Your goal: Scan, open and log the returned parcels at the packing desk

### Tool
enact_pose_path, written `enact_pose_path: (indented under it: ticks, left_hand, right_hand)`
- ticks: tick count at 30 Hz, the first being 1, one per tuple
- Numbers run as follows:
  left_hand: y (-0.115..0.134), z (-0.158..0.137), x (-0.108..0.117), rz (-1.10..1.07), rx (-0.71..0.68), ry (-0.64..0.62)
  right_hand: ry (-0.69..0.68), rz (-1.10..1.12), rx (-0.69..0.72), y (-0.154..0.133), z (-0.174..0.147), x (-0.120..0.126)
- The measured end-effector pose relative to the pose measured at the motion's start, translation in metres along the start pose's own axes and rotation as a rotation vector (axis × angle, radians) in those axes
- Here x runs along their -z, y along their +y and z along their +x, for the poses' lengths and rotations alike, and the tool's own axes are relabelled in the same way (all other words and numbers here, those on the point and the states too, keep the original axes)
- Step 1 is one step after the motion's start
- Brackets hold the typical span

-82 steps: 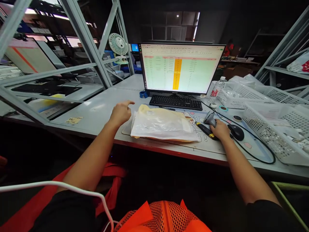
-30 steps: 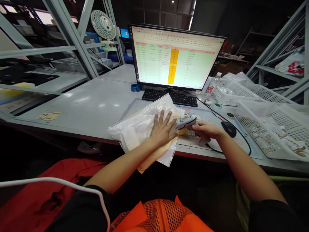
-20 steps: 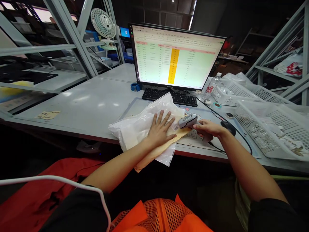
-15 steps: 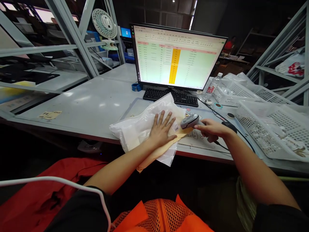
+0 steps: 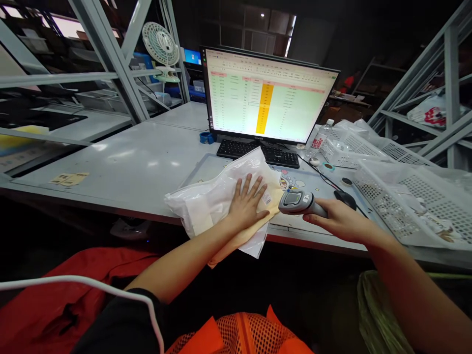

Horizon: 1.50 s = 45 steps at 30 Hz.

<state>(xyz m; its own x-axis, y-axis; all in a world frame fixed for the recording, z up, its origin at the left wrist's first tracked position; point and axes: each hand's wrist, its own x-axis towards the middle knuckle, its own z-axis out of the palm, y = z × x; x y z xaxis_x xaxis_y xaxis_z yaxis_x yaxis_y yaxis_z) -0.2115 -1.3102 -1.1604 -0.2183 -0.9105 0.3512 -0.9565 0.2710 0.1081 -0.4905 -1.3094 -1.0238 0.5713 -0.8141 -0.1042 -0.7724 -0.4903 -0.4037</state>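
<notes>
My left hand (image 5: 246,202) lies flat with fingers spread on a white plastic bag (image 5: 206,196). Just right of its fingertips, a small barcode label (image 5: 267,197) shows on the packaging. Yellowish paper or wrapping (image 5: 236,243) sticks out under my wrist, and part of the bundle hangs over the desk's front edge. In my right hand (image 5: 337,218) is a grey handheld barcode scanner (image 5: 297,201), gripped by its handle. Its head points left toward the label, a short way from it.
A monitor (image 5: 295,113) with a spreadsheet stands behind a black keyboard (image 5: 278,156). To the right are a black mouse (image 5: 345,198), a plastic bottle (image 5: 321,137) and white perforated baskets (image 5: 387,206). A blue tape roll (image 5: 206,137) sits left of the keyboard.
My right hand has drawn the scanner down and slightly right, turning its upper face more into view. My left hand stays flat on the bag. The view has tilted slightly.
</notes>
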Motion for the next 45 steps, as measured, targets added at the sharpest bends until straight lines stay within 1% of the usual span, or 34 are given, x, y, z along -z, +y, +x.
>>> enact_pose_path:
  ticks: [3,5,6,8,10,12,13,15,18,21,23,25,26,28,30,33,34,36,38,39,42,45]
  left_hand:
    - [-0.003,0.003,0.022,-0.092,0.032,0.029]
    - [-0.017,0.007,0.046,-0.134,0.067,0.059]
    - [-0.029,0.008,0.059,-0.133,0.100,0.066]
    - [-0.062,0.012,0.082,-0.108,0.215,0.038]
    - [-0.100,0.014,0.096,-0.131,0.365,-0.059]
    - [-0.134,0.014,0.096,-0.282,0.454,-0.193]
    - [-0.146,0.013,0.092,-0.390,0.467,-0.249]
    - [-0.161,0.008,0.079,-0.615,0.444,-0.324]
    - [-0.161,-0.002,0.059,-0.837,0.394,-0.383]
    - [-0.154,-0.009,0.046,-1.028,0.357,-0.428]
    - [-0.152,-0.012,0.042,-1.134,0.322,-0.396]
    - [-0.158,-0.018,0.041,-1.161,0.316,-0.323]
    - [-0.165,-0.022,0.042,-1.153,0.338,-0.281]
    - [-0.185,-0.035,0.045,-1.108,0.443,-0.190]
    - [-0.214,-0.053,0.051,-1.004,0.594,-0.066]
    - [-0.259,-0.079,0.058,-0.713,0.781,0.150]
    - [-0.271,-0.086,0.059,-0.646,0.836,0.211]
    - [-0.287,-0.097,0.058,-0.599,0.932,0.292]
    - [-0.294,-0.103,0.054,-0.642,0.986,0.332]
    - [-0.295,-0.104,0.051,-0.672,0.990,0.341]
    - [-0.297,-0.104,0.045,-0.738,0.964,0.362]
    - [-0.297,-0.104,0.043,-0.757,0.952,0.391]
  right_hand:
    - [0.095,-0.056,-0.042,0.020,0.017,0.007]
    - [0.197,-0.153,-0.124,0.043,0.035,0.013]
    - [0.239,-0.209,-0.182,0.057,0.046,0.015]
    - [0.288,-0.295,-0.297,0.084,0.070,0.016]
    - [0.302,-0.324,-0.372,0.108,0.092,0.010]
    - [0.313,-0.314,-0.408,0.126,0.110,-0.002]
    - [0.323,-0.307,-0.428,0.132,0.117,-0.009]
    - [0.345,-0.293,-0.481,0.139,0.128,-0.022]
    - [0.383,-0.270,-0.553,0.139,0.139,-0.033]
    - [0.456,-0.255,-0.577,0.127,0.151,-0.028]
    - [0.527,-0.247,-0.540,0.114,0.165,-0.022]
    - [0.584,-0.226,-0.463,0.097,0.184,-0.019]
    - [0.599,-0.208,-0.421,0.088,0.195,-0.020]
    - [0.600,-0.162,-0.360,0.072,0.221,-0.027]
    - [0.584,-0.119,-0.336,0.059,0.248,-0.039]
    - [0.566,-0.086,-0.343,0.047,0.282,-0.062]
    - [0.566,-0.084,-0.348,0.045,0.290,-0.069]
    - [0.571,-0.092,-0.360,0.042,0.301,-0.083]
    - [0.567,-0.103,-0.377,0.042,0.306,-0.094]
    - [0.557,-0.108,-0.386,0.043,0.307,-0.098]
    - [0.519,-0.126,-0.399,0.049,0.310,-0.105]
    - [0.500,-0.137,-0.410,0.055,0.315,-0.106]
